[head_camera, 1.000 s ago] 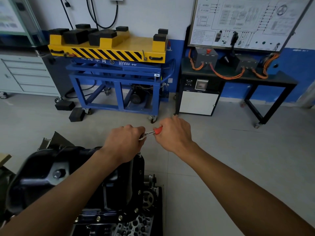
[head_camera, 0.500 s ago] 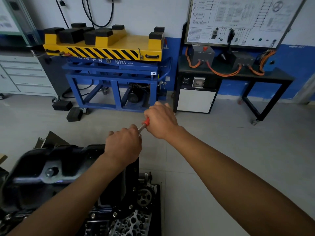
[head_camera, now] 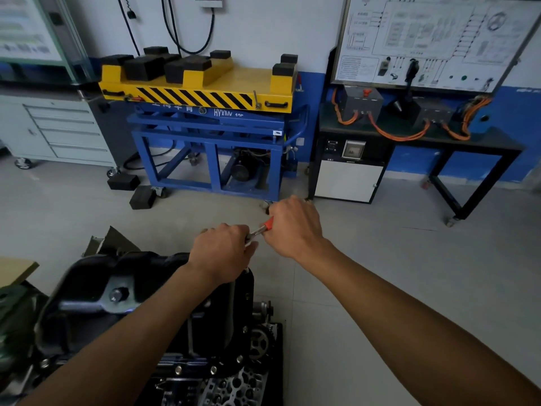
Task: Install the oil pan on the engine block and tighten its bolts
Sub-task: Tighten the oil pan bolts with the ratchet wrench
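Tightening is in hand: the oil pan (head_camera: 123, 288) sits on the engine block (head_camera: 234, 379) at seven o'clock. The left hand (head_camera: 222, 253) clasps the ratchet (head_camera: 262, 229) head and the right hand (head_camera: 292, 227) grips its red handle. The next move likely calls for swinging that handle.

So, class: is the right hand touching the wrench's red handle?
Touching. In the head view the right hand grips the red handle, which disappears into its curled fingers with no gap.

A yellow steel lift platform (head_camera: 205, 92) with black hazard stripes is carried on a blue wheeled frame (head_camera: 210, 183) against the wall. Two black rubber blocks (head_camera: 142, 197) are set on the grey tiled floor (head_camera: 409, 273) beside it. Orange cables (head_camera: 392, 135) are strung over a black desk (head_camera: 483, 142) under a white wiring-diagram board (head_camera: 433, 39).
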Demonstrator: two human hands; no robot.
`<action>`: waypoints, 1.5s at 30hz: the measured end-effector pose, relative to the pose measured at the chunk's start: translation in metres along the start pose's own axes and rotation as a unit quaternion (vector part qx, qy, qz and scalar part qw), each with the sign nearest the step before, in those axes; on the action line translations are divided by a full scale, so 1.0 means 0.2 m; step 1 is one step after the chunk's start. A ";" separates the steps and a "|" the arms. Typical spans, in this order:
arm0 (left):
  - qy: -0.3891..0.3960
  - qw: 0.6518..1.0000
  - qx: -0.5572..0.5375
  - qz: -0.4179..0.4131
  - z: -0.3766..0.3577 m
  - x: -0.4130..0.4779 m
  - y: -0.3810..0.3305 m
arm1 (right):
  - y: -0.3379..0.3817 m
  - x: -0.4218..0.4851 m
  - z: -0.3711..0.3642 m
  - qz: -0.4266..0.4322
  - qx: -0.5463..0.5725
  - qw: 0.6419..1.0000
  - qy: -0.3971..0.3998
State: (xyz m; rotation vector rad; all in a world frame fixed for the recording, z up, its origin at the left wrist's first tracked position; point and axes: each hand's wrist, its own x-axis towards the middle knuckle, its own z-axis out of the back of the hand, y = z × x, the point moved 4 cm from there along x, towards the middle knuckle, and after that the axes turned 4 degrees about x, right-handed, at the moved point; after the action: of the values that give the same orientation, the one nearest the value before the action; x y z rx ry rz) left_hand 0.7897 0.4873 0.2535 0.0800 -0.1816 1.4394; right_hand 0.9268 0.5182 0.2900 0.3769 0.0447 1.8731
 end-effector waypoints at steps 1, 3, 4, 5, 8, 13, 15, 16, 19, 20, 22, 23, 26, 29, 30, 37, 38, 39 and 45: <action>0.015 1.000 -0.023 -0.005 0.00 0.01 0.02 | 0.01 0.01 0.00 -0.002 0.002 1.000 0.003; 0.024 0.998 -0.049 -0.016 0.03 0.05 0.04 | 0.04 0.04 0.01 -0.007 0.004 1.000 0.003; 0.025 0.998 -0.051 -0.024 0.04 0.06 0.06 | 0.05 0.06 0.02 -0.007 0.001 1.000 0.001; 0.030 0.998 -0.046 -0.034 0.05 0.08 0.07 | 0.06 0.07 0.02 -0.006 -0.002 1.000 0.002; 0.049 0.997 -0.020 -0.056 0.07 0.10 0.10 | 0.09 0.09 0.00 -0.013 -0.012 1.000 0.000; 0.028 0.994 -0.078 -0.074 0.14 0.13 0.13 | 0.08 0.13 0.02 -0.010 0.024 1.000 -0.010; 0.007 0.988 -0.134 -0.079 0.20 0.15 0.15 | 0.08 0.16 0.06 -0.011 0.061 0.998 -0.034; 0.001 0.985 -0.148 -0.088 0.22 0.15 0.17 | 0.09 0.17 0.07 -0.012 0.069 0.996 -0.047; 0.007 0.981 -0.158 -0.111 0.24 0.16 0.20 | 0.11 0.17 0.06 -0.028 0.056 0.995 -0.077; 0.015 0.980 -0.165 -0.112 0.24 0.16 0.23 | 0.11 0.16 0.04 -0.036 0.046 0.995 -0.078; 0.027 0.976 -0.182 -0.115 0.22 0.17 0.27 | 0.12 0.15 -0.01 -0.044 0.034 0.996 -0.072; 0.034 0.975 -0.185 -0.121 0.21 0.17 0.29 | 0.12 0.14 -0.03 -0.046 0.035 0.996 -0.069; 0.041 0.969 -0.202 -0.135 0.17 0.18 0.33 | 0.14 0.14 -0.09 -0.061 0.055 0.994 -0.068; 0.030 0.961 -0.239 -0.132 0.16 0.19 0.38 | 0.15 0.15 -0.12 -0.073 0.067 0.992 -0.073; 0.029 0.960 -0.247 -0.132 0.16 0.19 0.39 | 0.16 0.16 -0.13 -0.074 0.069 0.992 -0.074; 0.035 0.947 -0.288 -0.138 0.11 0.21 0.43 | 0.16 0.17 -0.18 -0.097 0.077 0.990 -0.059; 0.033 0.946 -0.291 -0.137 0.11 0.21 0.43 | 0.16 0.16 -0.18 -0.099 0.078 0.990 -0.058; 0.032 0.945 -0.294 -0.138 0.11 0.22 0.43 | 0.16 0.16 -0.18 -0.101 0.078 0.990 -0.057; 0.038 0.939 -0.309 -0.146 0.10 0.22 0.40 | 0.14 0.15 -0.16 -0.109 0.055 0.990 -0.066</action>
State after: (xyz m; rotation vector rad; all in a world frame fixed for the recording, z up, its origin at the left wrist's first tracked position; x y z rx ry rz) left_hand 0.7134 0.5374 0.2764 -0.4464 -0.5284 1.0339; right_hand 0.8841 0.5410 0.2734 0.5492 0.0974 1.6308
